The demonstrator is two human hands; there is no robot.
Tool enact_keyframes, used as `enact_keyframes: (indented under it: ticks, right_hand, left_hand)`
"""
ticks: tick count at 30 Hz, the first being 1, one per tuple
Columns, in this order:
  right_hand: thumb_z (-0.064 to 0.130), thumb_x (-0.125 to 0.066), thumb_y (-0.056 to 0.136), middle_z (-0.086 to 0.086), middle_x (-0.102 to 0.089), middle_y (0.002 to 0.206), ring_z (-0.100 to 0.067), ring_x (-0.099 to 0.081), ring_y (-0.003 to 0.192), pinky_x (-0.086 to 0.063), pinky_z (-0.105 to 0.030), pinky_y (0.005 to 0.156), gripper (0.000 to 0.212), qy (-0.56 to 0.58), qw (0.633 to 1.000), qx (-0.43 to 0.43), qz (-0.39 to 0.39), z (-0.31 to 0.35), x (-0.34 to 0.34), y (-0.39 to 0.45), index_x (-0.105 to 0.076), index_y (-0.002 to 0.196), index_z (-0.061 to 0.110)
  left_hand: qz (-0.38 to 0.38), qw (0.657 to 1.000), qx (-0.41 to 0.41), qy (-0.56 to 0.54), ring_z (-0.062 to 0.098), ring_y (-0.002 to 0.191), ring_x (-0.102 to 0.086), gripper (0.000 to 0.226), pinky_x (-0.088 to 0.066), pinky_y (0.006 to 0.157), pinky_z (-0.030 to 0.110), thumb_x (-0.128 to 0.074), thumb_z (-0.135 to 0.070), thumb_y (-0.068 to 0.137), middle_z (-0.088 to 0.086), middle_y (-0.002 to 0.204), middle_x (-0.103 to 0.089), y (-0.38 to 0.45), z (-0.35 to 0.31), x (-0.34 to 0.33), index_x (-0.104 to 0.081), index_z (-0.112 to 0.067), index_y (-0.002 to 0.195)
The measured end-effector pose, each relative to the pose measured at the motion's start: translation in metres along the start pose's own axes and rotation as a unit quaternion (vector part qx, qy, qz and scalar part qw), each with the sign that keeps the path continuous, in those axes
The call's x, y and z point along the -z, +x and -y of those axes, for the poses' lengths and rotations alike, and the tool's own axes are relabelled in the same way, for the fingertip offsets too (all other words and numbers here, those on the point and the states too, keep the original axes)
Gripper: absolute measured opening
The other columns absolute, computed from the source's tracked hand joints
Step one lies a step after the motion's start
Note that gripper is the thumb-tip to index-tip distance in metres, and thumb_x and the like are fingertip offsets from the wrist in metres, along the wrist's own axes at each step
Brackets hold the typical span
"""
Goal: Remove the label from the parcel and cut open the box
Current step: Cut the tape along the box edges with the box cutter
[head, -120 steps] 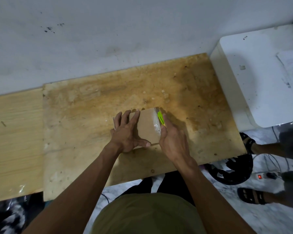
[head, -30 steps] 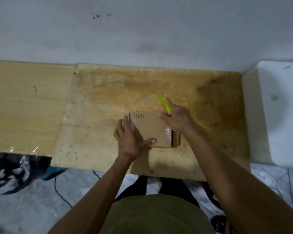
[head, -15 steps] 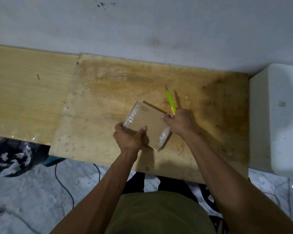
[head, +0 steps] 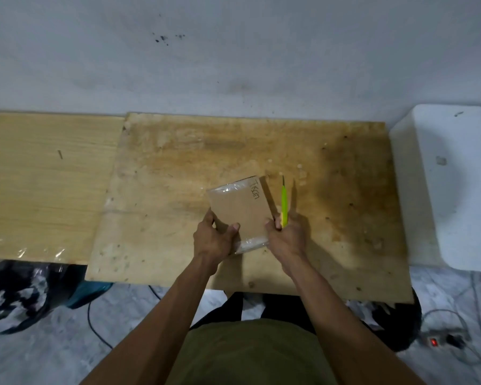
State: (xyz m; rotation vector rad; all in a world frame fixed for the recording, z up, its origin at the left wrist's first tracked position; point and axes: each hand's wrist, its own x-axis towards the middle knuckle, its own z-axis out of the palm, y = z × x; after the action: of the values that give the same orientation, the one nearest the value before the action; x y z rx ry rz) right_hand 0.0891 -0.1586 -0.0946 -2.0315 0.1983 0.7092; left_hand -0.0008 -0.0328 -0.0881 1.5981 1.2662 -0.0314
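While both forearms reach forward over the stained board, the left hand grips the near left corner of the box, thumb on top. The right hand pinches the box's right edge and also clasps a green cutter, its blade pointing away. The box rests near the board's middle, handwriting along its far right edge. A white bin stands to the right, a paler plank to the left.

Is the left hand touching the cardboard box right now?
Touching. The head view shows the left hand wrapped around the near left corner of the cardboard box, thumb pressed on its top face.
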Motion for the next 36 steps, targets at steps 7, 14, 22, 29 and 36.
enact_keyframes:
  ticks: [7, 14, 22, 29, 36]
  right_hand:
    - [0.036, -0.067, 0.077, -0.002, -0.057, 0.062, -0.034, -0.066, 0.065, -0.058, -0.052, 0.067, 0.028, 0.044, 0.996, -0.028, -0.066, -0.010, -0.017, -0.029, -0.047, 0.058, 0.035]
    - [0.031, -0.074, 0.078, -0.001, -0.062, 0.072, -0.028, -0.066, 0.075, -0.059, -0.052, 0.070, 0.036, 0.070, 0.992, -0.061, -0.081, -0.015, -0.022, -0.037, -0.043, 0.063, 0.019]
    - [0.028, -0.075, 0.081, -0.007, -0.067, 0.080, -0.021, -0.065, 0.066, -0.061, -0.050, 0.063, 0.031, 0.069, 0.994, -0.084, -0.016, -0.014, -0.012, -0.032, -0.058, 0.083, 0.001]
    - [0.023, -0.072, 0.085, -0.007, -0.072, 0.089, -0.023, -0.072, 0.074, -0.061, -0.051, 0.069, 0.024, 0.070, 0.993, -0.090, 0.016, -0.021, -0.006, -0.019, -0.054, 0.073, 0.012]
    - [0.046, -0.063, 0.090, -0.001, -0.063, 0.072, -0.019, -0.058, 0.068, -0.046, -0.030, 0.058, 0.032, -0.064, 0.997, 0.027, 0.017, 0.002, 0.012, -0.018, -0.056, 0.082, 0.016]
  left_hand:
    - [0.077, 0.993, -0.063, 0.066, 0.023, 0.094, -0.069, 0.059, -0.059, 0.084, 0.045, -0.079, -0.028, 0.074, -0.003, 0.106, -0.072, 0.011, -0.006, 0.017, -0.055, -0.033, 0.127]
    - [0.108, 0.986, -0.089, 0.092, 0.026, 0.102, -0.061, 0.080, -0.059, 0.079, 0.035, -0.082, -0.017, 0.076, 0.003, 0.121, -0.061, 0.009, -0.002, 0.018, -0.036, -0.026, 0.141]
    - [0.160, 0.955, -0.164, 0.191, 0.033, 0.144, -0.025, 0.126, -0.033, 0.115, 0.038, -0.088, -0.045, 0.066, 0.012, 0.160, -0.002, 0.007, 0.005, 0.012, -0.004, -0.024, 0.157]
    - [0.195, 0.946, -0.174, 0.189, 0.023, 0.146, -0.013, 0.162, -0.017, 0.115, 0.023, -0.100, -0.039, 0.039, 0.011, 0.157, 0.007, 0.013, 0.012, 0.014, 0.010, -0.022, 0.156]
    - [0.174, 0.939, -0.217, 0.204, 0.035, 0.143, -0.020, 0.156, -0.029, 0.118, 0.047, -0.097, -0.044, 0.043, 0.012, 0.158, 0.004, 0.021, 0.018, 0.012, 0.008, -0.027, 0.157]
